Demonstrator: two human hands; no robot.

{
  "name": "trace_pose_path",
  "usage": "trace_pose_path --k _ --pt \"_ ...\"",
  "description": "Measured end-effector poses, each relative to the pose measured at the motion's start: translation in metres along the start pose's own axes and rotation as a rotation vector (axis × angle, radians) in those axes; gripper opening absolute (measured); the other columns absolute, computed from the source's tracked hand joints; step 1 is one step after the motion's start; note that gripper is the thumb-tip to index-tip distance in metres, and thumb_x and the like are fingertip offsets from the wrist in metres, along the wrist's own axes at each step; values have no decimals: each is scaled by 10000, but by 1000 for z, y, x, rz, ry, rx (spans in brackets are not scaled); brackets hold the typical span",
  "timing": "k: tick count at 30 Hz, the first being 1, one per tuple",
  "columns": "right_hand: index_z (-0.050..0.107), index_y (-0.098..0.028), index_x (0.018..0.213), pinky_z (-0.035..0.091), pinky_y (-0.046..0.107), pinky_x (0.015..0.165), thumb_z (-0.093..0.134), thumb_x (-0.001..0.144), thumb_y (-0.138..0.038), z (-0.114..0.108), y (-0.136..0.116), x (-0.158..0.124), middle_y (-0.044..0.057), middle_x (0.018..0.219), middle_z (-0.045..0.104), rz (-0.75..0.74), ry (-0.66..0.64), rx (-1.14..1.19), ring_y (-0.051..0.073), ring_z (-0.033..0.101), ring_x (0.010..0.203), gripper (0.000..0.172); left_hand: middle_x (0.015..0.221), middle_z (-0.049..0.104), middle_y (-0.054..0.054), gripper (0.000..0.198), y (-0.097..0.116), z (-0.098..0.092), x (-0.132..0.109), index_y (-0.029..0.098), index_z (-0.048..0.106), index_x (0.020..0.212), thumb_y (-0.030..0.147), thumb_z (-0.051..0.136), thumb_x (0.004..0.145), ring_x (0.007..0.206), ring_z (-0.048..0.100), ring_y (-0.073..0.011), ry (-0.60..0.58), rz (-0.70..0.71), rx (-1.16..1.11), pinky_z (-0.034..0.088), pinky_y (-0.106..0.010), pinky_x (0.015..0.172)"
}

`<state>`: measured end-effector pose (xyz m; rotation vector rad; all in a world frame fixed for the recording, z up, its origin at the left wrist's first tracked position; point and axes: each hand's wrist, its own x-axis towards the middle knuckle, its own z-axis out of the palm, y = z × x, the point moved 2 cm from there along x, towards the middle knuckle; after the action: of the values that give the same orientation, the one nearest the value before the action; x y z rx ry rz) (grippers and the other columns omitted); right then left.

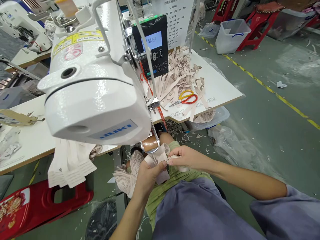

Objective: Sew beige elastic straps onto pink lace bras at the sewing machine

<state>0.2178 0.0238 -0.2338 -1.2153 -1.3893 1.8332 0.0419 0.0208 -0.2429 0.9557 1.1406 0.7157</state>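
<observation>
Just below the head of the white sewing machine (100, 103), both hands meet over my lap. My left hand (150, 173) is closed on a pale beige fabric strap (160, 155), its thumb pressed on top. Fingers of my right hand (183, 158) pinch the same strap, a little to the right. A beige lace bra (128, 171) hangs to the left of my left hand, partly hidden behind it. Whether the strap is joined to the bra, I cannot tell. The machine's rounded copper-coloured part (150, 144) sits right above the strap.
Red-and-yellow scissors (186, 99) lie beside a heap of beige straps (178, 73) on the white table (220, 88). Labelled straps (70, 163) hang off the left table edge. A red stool (37, 206) stands at lower left, and a clear bin (222, 116) sits under the table.
</observation>
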Motion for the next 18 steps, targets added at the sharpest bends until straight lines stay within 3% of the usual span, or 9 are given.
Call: trace_pose_path --k 5,9,12,14,16,18 --pt "610 -164 696 251 218 464 603 754 -377 3 -10 -4 -49 557 445 -60 52 -103 90 369 521 220 579 611 1 351 7 5 -7 151 623 616 434 820 686 583 524 -128 16 58 -14 422 -234 597" --pt "620 -173 697 233 211 448 597 685 -296 3 -22 -4 -57 519 432 -23 -7 -120 84 347 492 126 780 710 -54 342 -6 -9 -16 156 696 847 454 805 720 728 627 -193 22 65 -80 505 -292 690" --pt "660 -164 754 286 205 470 626 651 -296 -1 -33 1 -39 591 521 33 -78 -52 86 401 524 171 1023 731 -95 617 -26 -18 -22 229 669 1023 731 711 666 936 671 -297 128 144 -243 549 -402 810" --pt "681 -156 791 332 207 498 646 648 -306 -4 -44 7 -24 653 579 46 -122 -21 93 452 558 210 1151 707 -97 841 -37 -16 -27 296 607 1178 932 481 642 1040 662 -334 181 201 -326 549 -439 846" --pt "691 -159 815 355 212 527 659 662 -305 -6 -59 15 -26 662 591 20 -205 -51 96 477 571 213 1213 688 -99 980 -44 -10 -31 353 441 1391 984 291 656 1084 660 -343 185 227 -399 550 -442 842" --pt "690 -174 815 359 220 552 654 684 -284 -8 -77 24 -34 653 587 -33 -296 -153 101 485 581 174 1253 670 -113 1054 -42 -9 -34 359 271 1502 989 215 659 1139 640 -350 210 265 -390 547 -436 849"
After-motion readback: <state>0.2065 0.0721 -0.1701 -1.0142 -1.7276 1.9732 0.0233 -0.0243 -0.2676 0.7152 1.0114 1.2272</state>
